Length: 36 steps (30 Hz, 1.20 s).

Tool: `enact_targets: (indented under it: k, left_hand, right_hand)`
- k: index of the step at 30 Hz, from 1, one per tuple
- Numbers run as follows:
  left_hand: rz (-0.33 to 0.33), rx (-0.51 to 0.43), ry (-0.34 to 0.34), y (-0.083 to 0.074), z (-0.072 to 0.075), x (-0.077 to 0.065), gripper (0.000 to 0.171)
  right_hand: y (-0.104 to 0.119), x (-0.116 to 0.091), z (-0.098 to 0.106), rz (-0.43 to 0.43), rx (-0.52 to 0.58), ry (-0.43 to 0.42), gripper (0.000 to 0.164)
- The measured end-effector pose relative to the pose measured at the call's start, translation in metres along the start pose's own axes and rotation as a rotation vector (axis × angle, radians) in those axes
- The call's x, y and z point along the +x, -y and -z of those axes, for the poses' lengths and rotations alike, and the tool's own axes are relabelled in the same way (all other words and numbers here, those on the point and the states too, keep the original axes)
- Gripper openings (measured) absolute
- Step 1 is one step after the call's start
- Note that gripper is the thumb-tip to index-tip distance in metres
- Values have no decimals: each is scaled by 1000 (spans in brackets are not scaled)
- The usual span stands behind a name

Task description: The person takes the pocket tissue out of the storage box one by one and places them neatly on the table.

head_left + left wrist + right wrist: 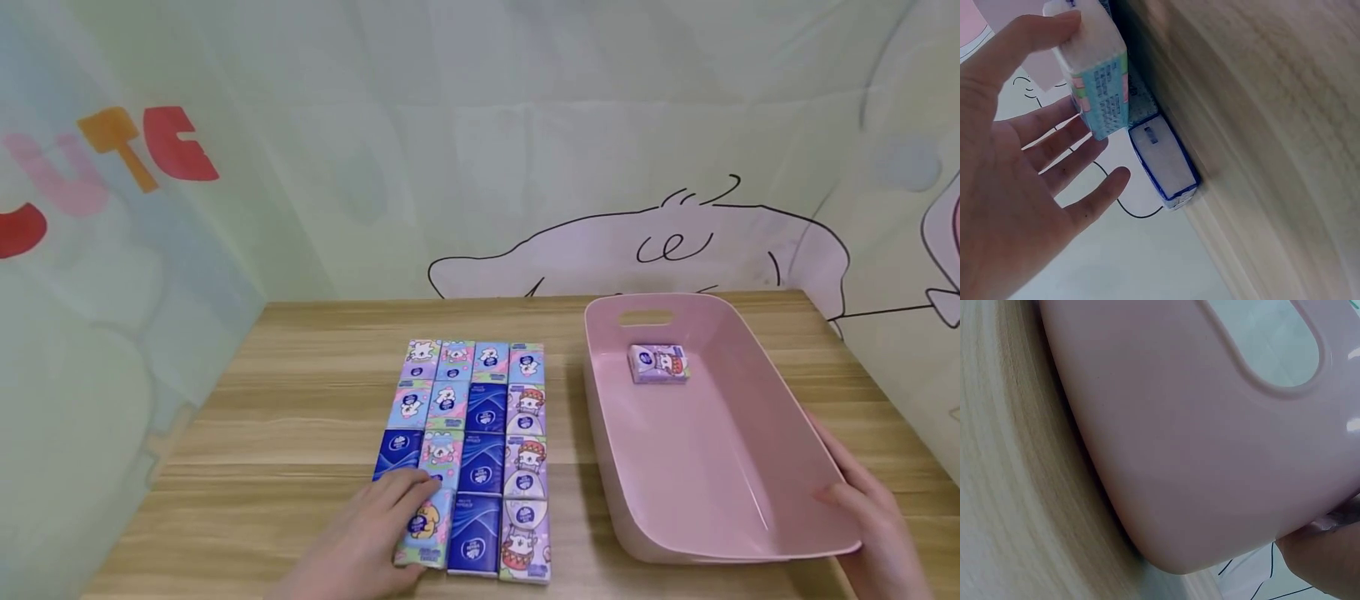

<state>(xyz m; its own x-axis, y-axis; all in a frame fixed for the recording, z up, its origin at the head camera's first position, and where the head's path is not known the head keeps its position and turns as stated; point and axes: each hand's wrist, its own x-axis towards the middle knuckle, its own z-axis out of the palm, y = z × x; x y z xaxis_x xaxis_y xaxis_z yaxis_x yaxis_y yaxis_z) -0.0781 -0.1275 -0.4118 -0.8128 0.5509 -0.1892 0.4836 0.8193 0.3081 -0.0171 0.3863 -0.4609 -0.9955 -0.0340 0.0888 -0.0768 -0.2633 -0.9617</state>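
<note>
My left hand (375, 521) is at the near left of a block of tissue packs, pinching a yellow-character tissue pack (426, 529) between thumb and fingers. In the left wrist view, the thumb lies on the end of this tissue pack (1094, 69), and a blue tissue pack (1163, 156) sits just beyond the fingers. Gripping the right rim of a pink plastic bin (697, 467) near its front corner is my right hand (870, 508). Inside the bin, toward its far end, lies one purple tissue pack (658, 364).
Several other tissue packs, such as a plain blue one (474, 533) and a purple one (525, 537), lie in close rows left of the bin. All stand on a wooden table (277, 392). A printed cloth backdrop (450, 167) rises behind.
</note>
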Motion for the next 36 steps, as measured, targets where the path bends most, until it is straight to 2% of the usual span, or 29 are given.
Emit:
enact_targets:
  k: [10,18,29,36]
  left_hand:
    - [1,23,15,0,-1,0,78]
    - [30,11,82,0,-6,3,82]
    - [15,23,68,3,-7,3,84]
    - [17,-15,79,6,-5,2,89]
  right_hand:
    - [0,0,0,7,10,7,72]
    - [0,0,0,7,20,4,72]
    - [0,-1,2,0,31,9,73]
    - [0,-1,1,4,-5,-1,72]
